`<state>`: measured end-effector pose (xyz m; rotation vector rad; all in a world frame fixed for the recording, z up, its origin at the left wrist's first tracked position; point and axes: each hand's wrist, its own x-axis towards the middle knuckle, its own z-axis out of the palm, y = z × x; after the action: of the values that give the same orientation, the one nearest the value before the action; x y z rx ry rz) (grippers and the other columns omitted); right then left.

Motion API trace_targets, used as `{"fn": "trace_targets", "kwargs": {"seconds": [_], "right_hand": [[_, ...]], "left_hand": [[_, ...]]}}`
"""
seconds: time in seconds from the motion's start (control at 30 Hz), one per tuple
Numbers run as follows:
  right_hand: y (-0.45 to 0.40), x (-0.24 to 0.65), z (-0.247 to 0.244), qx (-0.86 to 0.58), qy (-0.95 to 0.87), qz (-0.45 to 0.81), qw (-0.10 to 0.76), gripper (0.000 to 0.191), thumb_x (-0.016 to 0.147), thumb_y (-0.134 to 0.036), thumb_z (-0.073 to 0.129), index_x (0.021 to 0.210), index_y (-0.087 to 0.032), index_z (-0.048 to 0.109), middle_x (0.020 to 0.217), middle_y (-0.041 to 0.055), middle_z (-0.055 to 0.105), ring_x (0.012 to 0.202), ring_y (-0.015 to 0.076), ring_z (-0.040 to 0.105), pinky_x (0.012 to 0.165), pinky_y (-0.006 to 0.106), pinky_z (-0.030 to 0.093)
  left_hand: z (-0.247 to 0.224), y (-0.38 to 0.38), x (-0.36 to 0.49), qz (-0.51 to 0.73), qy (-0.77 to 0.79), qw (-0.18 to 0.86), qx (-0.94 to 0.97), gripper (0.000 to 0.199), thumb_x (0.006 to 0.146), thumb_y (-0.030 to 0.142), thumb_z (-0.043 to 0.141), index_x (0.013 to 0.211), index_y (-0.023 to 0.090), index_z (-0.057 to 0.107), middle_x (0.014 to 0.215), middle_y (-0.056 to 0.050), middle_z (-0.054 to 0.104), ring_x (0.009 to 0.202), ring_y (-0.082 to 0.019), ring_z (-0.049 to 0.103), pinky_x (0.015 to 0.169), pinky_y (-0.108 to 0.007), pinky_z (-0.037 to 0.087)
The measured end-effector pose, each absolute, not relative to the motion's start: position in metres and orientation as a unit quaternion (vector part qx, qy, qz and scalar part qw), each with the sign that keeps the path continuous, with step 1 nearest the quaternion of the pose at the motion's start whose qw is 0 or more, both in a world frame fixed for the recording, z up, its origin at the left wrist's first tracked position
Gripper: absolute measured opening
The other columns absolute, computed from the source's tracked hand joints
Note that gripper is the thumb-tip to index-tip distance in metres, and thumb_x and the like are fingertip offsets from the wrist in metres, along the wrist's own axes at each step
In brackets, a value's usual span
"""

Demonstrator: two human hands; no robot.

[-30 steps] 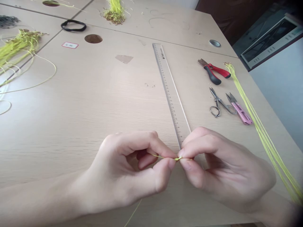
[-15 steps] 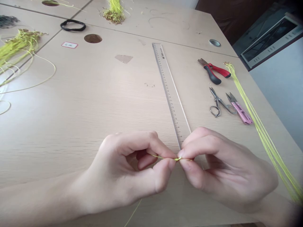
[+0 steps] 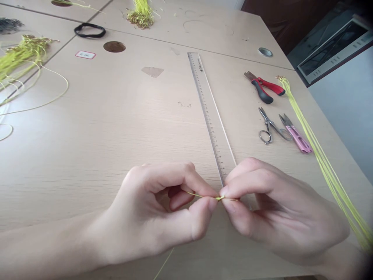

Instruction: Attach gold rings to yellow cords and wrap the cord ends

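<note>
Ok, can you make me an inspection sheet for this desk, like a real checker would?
Surface: pale wood-grain desk with a round brown hole.
Things in hand: thin yellow-green cord, pinched between both hands.
Clutter: long clear ruler; red-and-black pliers; steel scissors; pink-handled snips; yellow-green cord bundle; black elastic loop.
Hands: left hand and right hand meet fingertip to fingertip beside the ruler's near end.
Cables: nothing seen.
Surroundings: silver-framed dark panel beyond the desk's right corner.
</note>
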<state>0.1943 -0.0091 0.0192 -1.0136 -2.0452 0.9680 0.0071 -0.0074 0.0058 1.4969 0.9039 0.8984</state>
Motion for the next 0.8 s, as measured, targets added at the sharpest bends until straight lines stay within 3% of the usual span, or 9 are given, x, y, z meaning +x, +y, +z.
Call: {"fn": "trace_targets", "kwargs": {"seconds": [0.8], "right_hand": [[-0.0090, 0.1962, 0.0216, -0.374, -0.794, 0.359, 0.319, 0.015, 0.079, -0.008, 0.058, 0.075, -0.021, 0.053, 0.070, -0.0064, 0.056, 0.058, 0.0029, 0.052, 0.054, 0.015, 0.044]], "left_hand": [[0.0060, -0.0075, 0.0056, 0.375, 0.379, 0.560, 0.634, 0.011, 0.074, 0.012, 0.058, 0.065, 0.015, 0.062, 0.048, 0.002, 0.050, 0.041, -0.008, 0.041, 0.037, -0.020, 0.030]]}}
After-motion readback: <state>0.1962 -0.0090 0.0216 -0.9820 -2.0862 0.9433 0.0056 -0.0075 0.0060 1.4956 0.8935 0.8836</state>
